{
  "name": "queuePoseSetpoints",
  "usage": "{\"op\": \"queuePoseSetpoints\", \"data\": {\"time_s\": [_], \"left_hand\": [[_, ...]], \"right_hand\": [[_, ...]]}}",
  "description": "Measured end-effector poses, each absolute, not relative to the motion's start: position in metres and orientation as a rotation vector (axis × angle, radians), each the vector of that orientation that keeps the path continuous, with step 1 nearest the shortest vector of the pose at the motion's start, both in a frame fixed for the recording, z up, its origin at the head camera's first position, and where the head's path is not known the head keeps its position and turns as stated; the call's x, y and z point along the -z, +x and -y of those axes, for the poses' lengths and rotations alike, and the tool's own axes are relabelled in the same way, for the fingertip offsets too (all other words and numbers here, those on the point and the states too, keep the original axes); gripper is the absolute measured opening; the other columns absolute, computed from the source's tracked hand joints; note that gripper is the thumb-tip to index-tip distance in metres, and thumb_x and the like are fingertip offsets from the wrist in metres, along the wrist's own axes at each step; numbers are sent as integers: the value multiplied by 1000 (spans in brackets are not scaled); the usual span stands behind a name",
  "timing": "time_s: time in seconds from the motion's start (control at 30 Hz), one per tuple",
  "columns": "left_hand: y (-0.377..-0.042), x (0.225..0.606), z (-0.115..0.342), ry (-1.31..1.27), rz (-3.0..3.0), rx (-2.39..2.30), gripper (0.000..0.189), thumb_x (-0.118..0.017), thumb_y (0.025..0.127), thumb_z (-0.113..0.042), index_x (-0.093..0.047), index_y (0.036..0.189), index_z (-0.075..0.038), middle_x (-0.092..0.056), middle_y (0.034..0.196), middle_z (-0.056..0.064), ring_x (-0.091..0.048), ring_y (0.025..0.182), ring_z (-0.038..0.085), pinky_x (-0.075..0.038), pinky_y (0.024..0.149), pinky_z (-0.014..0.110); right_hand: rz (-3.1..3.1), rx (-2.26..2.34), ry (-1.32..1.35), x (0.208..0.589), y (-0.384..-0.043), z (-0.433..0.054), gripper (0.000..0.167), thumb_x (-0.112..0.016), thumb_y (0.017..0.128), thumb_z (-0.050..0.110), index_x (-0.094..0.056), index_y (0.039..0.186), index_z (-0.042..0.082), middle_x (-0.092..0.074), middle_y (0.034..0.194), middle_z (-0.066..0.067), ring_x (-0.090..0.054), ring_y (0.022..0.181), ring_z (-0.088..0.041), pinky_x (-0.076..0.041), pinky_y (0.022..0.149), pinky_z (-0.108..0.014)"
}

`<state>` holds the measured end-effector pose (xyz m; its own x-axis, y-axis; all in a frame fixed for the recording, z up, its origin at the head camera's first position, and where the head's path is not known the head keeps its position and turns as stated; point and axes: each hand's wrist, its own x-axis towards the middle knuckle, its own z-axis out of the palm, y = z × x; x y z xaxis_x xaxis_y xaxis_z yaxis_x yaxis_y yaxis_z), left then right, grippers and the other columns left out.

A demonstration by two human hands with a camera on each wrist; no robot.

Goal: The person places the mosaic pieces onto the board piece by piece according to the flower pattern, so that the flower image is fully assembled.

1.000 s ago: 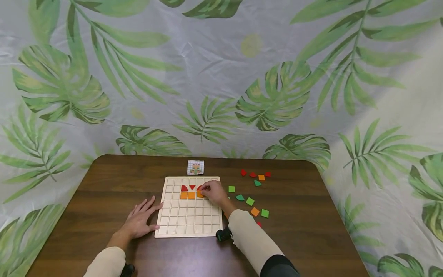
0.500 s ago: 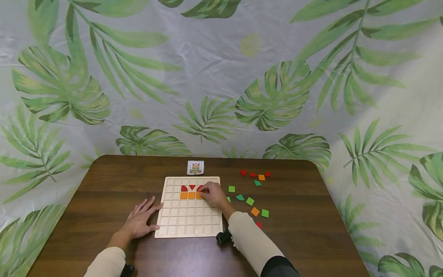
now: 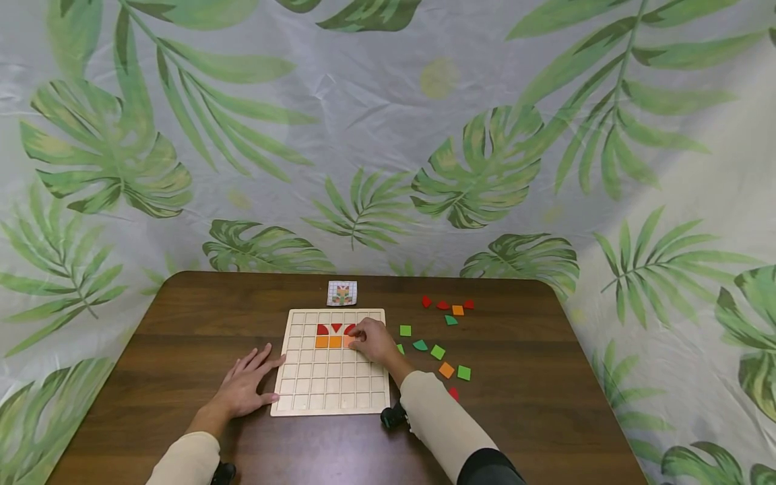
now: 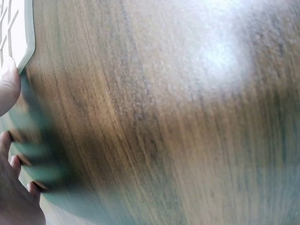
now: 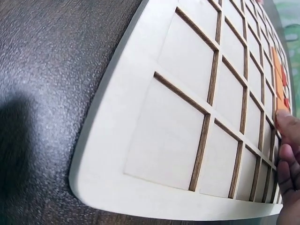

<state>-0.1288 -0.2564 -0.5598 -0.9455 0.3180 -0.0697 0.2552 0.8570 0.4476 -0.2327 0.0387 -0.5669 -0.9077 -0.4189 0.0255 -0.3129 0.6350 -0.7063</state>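
I'm seeing orange tile sitting straighter than before, right hand touching it, pinch unclear, left hand spreading wide, touching board

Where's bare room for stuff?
The brown wooden table is bare between the cream fabric sleeves, in front of the pale wooden gridded board, and right of the loose red, orange and green tiles. It's crowded right of the board: tiles and the right sleeve.

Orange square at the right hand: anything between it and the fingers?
Nothing visible: the right hand touches the orange square directly, at the board, right of two other orange squares.
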Motion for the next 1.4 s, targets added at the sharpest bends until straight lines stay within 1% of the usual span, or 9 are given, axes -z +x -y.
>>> {"op": "queuePoseSetpoints", "data": {"time_s": [0.3, 0.43, 0.57, 0.7, 0.83, 0.93, 1.2, 1.3, 1.4], "left_hand": [[-129, 560, 256, 448, -2884, -666, 72, -77, 78, -34, -49, 141, -14, -30, 153, 22, -25, 137, 49, -19, 105, 70], [-129, 562, 256, 450, -2888, -682, 72, -77, 78, -34, -49, 141, -13, -30, 152, 22, -25, 137, 49, -18, 105, 70], [-128, 563, 255, 459, -2885, -674, 72, -77, 78, -34, -49, 141, -13, -29, 153, 23, -24, 137, 50, -18, 105, 69], [-128, 562, 255, 455, -2891, -675, 72, -78, 77, -33, -49, 140, -13, -30, 152, 24, -25, 136, 50, -18, 104, 70], [-128, 561, 256, 447, -2884, -693, 73, -78, 77, -32, -49, 141, -13, -29, 152, 24, -23, 136, 50, -16, 104, 70], [-130, 562, 257, 445, -2876, -688, 73, -78, 78, -31, -48, 142, -14, -27, 153, 23, -22, 136, 50, -16, 105, 70], [-131, 562, 257, 419, -2860, -666, 75, -77, 77, -34, -47, 143, -15, -26, 153, 24, -21, 137, 50, -15, 105, 70], [-131, 562, 256, 422, -2864, -662, 74, -77, 77, -34, -47, 143, -15, -27, 153, 24, -21, 137, 50, -16, 105, 70], [-131, 563, 256, 439, -2868, -663, 74, -77, 78, -33, -47, 142, -14, -27, 153, 24, -22, 137, 50, -16, 105, 70]], "right_hand": [[-2710, 1103, -608, 564, -232, -39, 14, -75, 84, 10, -75, 96, 3, -55, 83, 1, -46, 69, -9, -42, 62, -20], [-2696, 1105, -686, 561, -234, -44, 12, -76, 83, 11, -75, 93, 4, -57, 83, 0, -47, 68, -8, -43, 62, -20], [-2661, 1089, -759, 554, -234, -59, 9, -74, 84, 9, -75, 92, 6, -62, 85, -1, -49, 68, -7, -45, 63, -20], [-2593, 1077, -756, 545, -233, -79, 11, -72, 84, 5, -74, 94, 5, -64, 85, 0, -52, 69, -8, -47, 64, -22], [-2564, 1002, -777, 541, -230, -100, 11, -75, 82, 5, -74, 93, 5, -62, 79, 3, -50, 66, -7, -45, 61, -21], [-2542, 966, -803, 541, -228, -114, 13, -78, 79, 5, -73, 91, 5, -62, 77, 2, -50, 64, -6, -45, 59, -20], [-2479, 912, -874, 546, -219, -141, 15, -81, 77, 7, -75, 91, 6, -66, 82, -1, -49, 65, -4, -45, 59, -19], [-2458, 892, -901, 548, -215, -146, 18, -81, 76, 8, -75, 92, 6, -65, 81, -2, -48, 65, -4, -43, 58, -19], [-2452, 865, -886, 551, -211, -149, 20, -82, 75, 10, -75, 93, 7, -62, 81, 0, -46, 64, -4, -41, 58, -19]]}}
